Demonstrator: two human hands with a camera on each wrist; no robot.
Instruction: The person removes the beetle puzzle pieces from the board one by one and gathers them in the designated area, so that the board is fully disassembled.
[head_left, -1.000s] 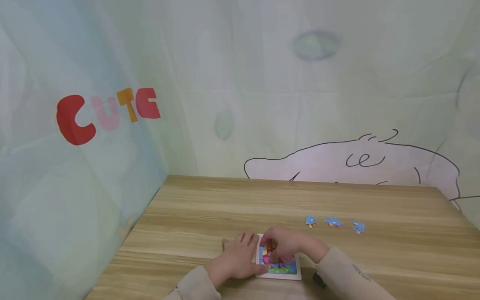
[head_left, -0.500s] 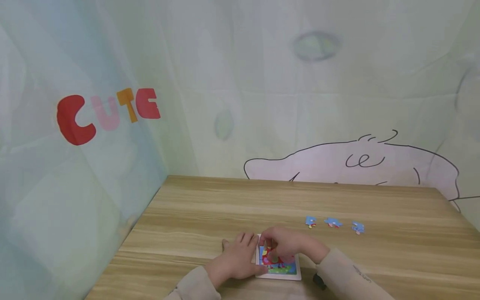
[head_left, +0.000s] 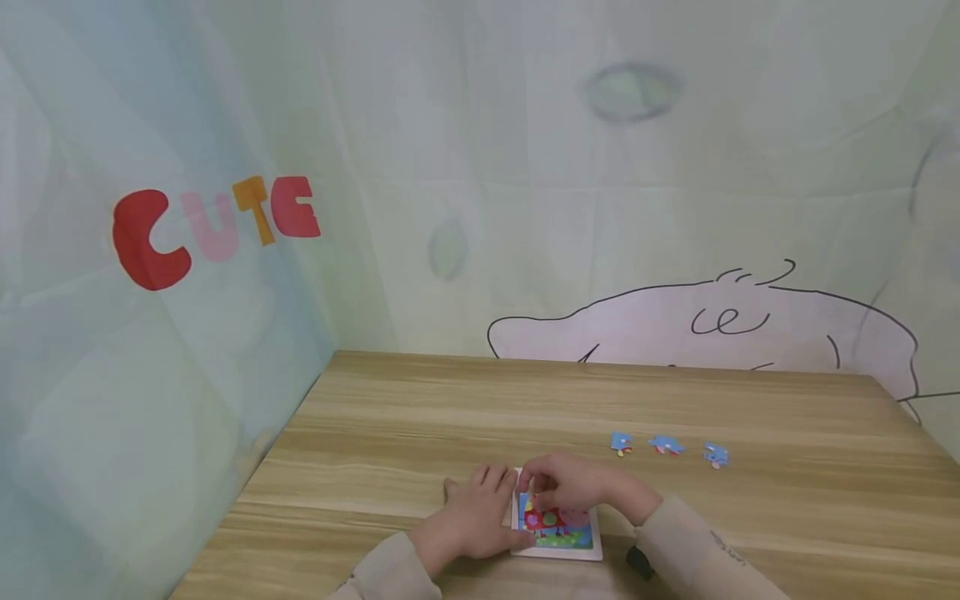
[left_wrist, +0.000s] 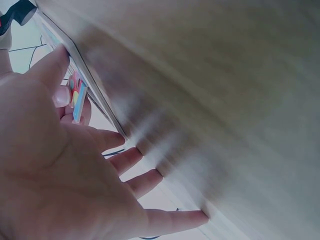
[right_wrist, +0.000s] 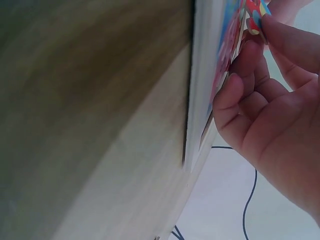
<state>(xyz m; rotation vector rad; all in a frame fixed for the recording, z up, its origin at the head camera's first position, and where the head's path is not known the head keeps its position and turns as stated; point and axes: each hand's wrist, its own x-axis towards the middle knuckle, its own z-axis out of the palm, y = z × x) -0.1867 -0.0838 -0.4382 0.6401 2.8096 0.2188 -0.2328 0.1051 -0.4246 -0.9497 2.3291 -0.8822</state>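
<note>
A small picture puzzle in a white frame (head_left: 597, 535) lies on the wooden table, showing red, blue and green areas. My left hand (head_left: 476, 517) lies at its left side, fingers spread and straight, thumb resting on the frame's near-left corner. Over the far part of the puzzle, my right hand (head_left: 570, 483) pinches a puzzle piece (right_wrist: 256, 17) between thumb and fingers. That piece (left_wrist: 80, 104), blue with red and yellow, stands tilted off the board in the left wrist view; the head view mostly hides it behind the fingers.
Three loose blue puzzle pieces lie beyond the right hand: a left one (head_left: 621, 442), a middle one (head_left: 667, 444) and a right one (head_left: 716, 455). A dark object (head_left: 639, 562) shows under the right sleeve. A printed cloth backdrop (head_left: 405, 275) stands behind the wooden table (head_left: 390, 417).
My right thumb has lifted slightly, and more of the puzzle's red middle shows beneath it. The left hand, the frame and the loose pieces have stayed put.
</note>
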